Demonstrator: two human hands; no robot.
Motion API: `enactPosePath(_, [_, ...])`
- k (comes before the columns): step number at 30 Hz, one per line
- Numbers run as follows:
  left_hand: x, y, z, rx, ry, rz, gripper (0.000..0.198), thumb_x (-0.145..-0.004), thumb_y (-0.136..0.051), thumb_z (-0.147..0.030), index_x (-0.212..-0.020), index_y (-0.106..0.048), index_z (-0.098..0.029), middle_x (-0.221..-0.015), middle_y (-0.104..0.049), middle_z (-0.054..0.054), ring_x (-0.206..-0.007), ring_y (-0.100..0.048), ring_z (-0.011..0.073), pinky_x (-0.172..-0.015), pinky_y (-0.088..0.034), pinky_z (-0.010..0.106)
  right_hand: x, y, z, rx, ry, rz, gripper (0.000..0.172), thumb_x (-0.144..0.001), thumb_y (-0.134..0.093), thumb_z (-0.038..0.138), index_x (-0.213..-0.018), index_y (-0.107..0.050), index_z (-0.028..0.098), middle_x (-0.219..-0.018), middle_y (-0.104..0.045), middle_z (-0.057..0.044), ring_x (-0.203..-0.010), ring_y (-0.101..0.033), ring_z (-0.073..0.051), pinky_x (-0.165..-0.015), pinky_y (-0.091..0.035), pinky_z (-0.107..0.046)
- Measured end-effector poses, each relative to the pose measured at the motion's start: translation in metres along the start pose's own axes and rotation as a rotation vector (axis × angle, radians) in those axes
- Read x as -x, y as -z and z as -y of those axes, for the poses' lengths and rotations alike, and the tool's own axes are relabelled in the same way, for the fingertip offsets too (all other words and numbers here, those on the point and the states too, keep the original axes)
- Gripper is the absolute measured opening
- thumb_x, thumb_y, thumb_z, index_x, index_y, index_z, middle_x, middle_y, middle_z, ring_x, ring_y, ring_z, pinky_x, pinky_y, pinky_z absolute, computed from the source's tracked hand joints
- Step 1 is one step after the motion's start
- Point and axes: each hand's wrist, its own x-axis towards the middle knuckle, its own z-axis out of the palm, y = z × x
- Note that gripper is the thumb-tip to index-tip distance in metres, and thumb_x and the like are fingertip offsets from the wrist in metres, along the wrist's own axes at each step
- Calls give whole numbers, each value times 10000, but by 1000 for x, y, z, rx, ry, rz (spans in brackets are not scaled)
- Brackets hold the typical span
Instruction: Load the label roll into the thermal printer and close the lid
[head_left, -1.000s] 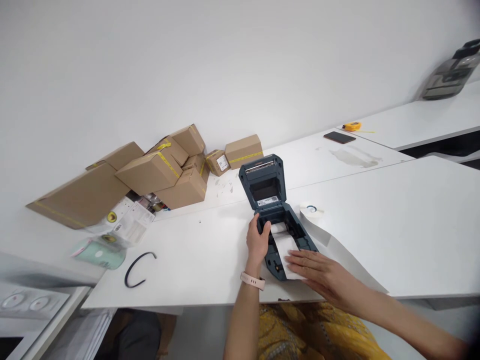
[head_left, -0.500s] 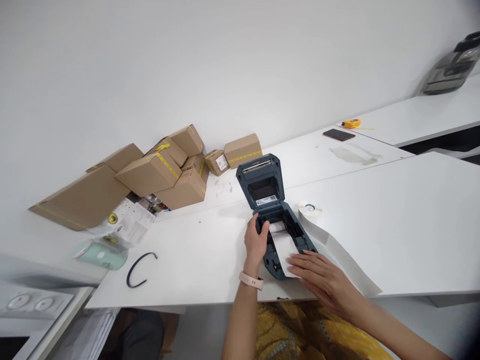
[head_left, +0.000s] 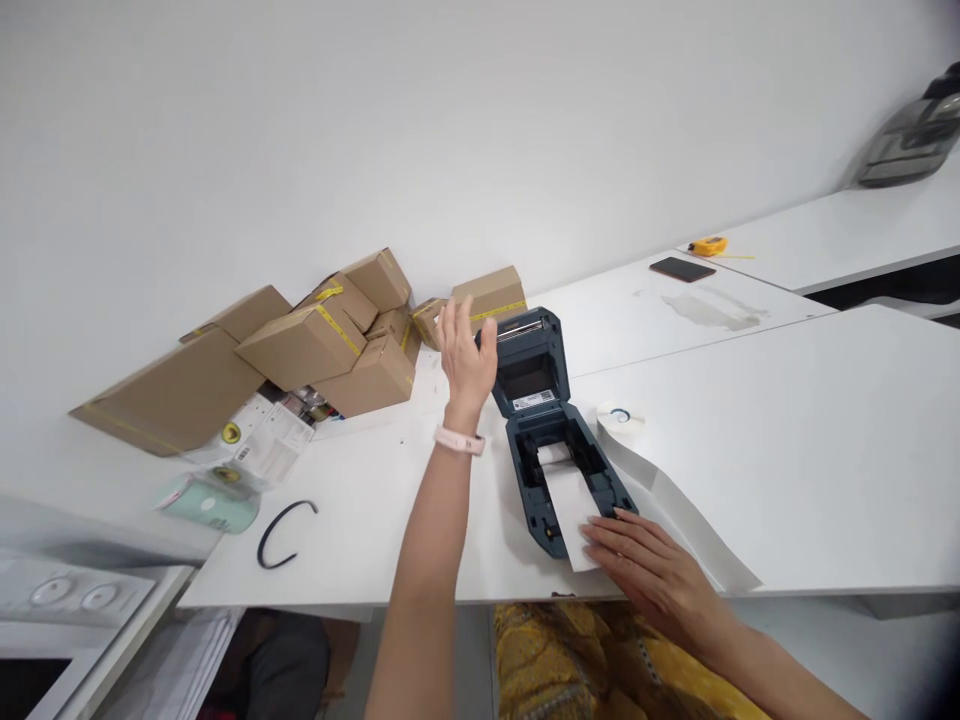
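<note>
A dark blue-grey label printer (head_left: 551, 537) sits near the table's front edge with its lid (head_left: 556, 345) raised. From the roll inside, a white label strip (head_left: 570, 500) runs forward over the printer's front. My right hand (head_left: 652, 565) lies with stretched fingers on the strip's right edge and the front corner of the printer; its thumb is hidden. At the left side of the raised lid is my left hand (head_left: 466, 362), fingers spread and pointing up, holding nothing. Whether its thumb touches the lid I cannot tell.
A loose label roll (head_left: 619, 418) with a long trailing strip lies to the printer's right. Cardboard boxes (head_left: 300, 340) are piled at the back left. A black headband (head_left: 277, 535) and a green pouch (head_left: 217, 508) lie left. A phone (head_left: 682, 268) and yellow tape measure (head_left: 709, 246) lie back right.
My left hand has left the printer's inner left side and risen up and left to beside the lid. My right hand has shifted slightly down, and the strip reaches a little farther forward.
</note>
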Motion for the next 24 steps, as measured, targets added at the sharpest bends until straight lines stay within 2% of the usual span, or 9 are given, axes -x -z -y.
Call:
enactPosePath(3, [-25, -11, 8, 145, 118, 235, 502, -1030, -382, -516, -1189, -675, -140, -1296, -665, 145, -1327, -543, 296, -1151, -354, 514, 1, 0, 0, -7, 8, -23, 341, -937, -560, 86, -1234, -656, 222, -1243, -738, -84, -1184, -675, -216, -1042, -538, -455])
enactPosePath(4, [-25, -13, 8, 185, 138, 275, 514, -1039, -355, -508, -1129, -701, -138, -1217, -705, 132, -1241, -608, 279, -1110, -407, 487, 1, 0, 0, -11, 5, -32, 335, -935, -560, 82, -1223, -658, 222, -1233, -741, -84, -1176, -678, -216, -1040, -540, -456])
enactPosePath(6, [-10, -13, 3, 221, 125, 250, 509, -1044, -345, -492, -1055, -722, -150, -1126, -737, 106, -1126, -662, 243, -1043, -472, 425, 2, -2, 0, -26, -7, -46, 334, -929, -562, 73, -1207, -660, 231, -1200, -750, -78, -1151, -686, -213, -1048, -536, -460])
enactPosePath(8, [18, -6, -8, 219, 61, 144, 448, -1045, -368, -463, -1060, -715, -181, -1114, -736, 83, -1104, -663, 212, -1017, -490, 375, 3, -4, 0, -47, -31, -62, 345, -921, -569, 67, -1196, -664, 253, -1129, -764, -59, -1101, -701, -208, -1053, -533, -463])
enactPosePath(11, [75, 11, -29, 217, -44, 75, 338, -1044, -404, -399, -1110, -686, -226, -1148, -713, 72, -1147, -642, 199, -1033, -493, 366, 7, -7, 0, -52, -54, -98, 389, -908, -578, 55, -1214, -664, 279, -1035, -767, -39, -1033, -711, -210, -1026, -542, -461])
enactPosePath(14, [139, 24, -42, 160, -125, 74, 298, -1027, -447, -304, -1263, -620, -246, -1303, -645, 106, -1288, -570, 228, -1102, -468, 430, 14, -9, 0, -12, -45, -107, 446, -919, -557, 58, -1288, -645, 291, -1021, -769, -39, -1016, -705, -220, -971, -552, -446])
enactPosePath(18, [214, 28, -39, 48, -256, 105, 399, -986, -489, -213, -1380, -539, -250, -1379, -601, 137, -1407, -483, 281, -1147, -444, 532, 25, -13, -1, 57, -29, -93, 483, -963, -494, 89, -1377, -605, 312, -994, -778, -28, -917, -704, -198, -883, -553, -391])
enactPosePath(21, [250, 26, -32, -28, -284, 160, 427, -951, -534, -161, -1375, -546, -209, -1365, -621, 153, -1424, -469, 289, -1141, -464, 537, 32, -16, -2, 81, -17, -92, 486, -978, -476, 97, -1403, -590, 304, -992, -778, -31, -902, -695, -188, -865, -538, -368])
enactPosePath(24, [268, 24, -25, -63, -293, 192, 435, -929, -568, -144, -1361, -562, -190, -1362, -634, 162, -1421, -477, 289, -1144, -468, 537, 34, -16, -4, 100, 4, -87, 478, -984, -465, 101, -1408, -587, 286, -996, -778, -36, -918, -686, -189, -880, -525, -369])
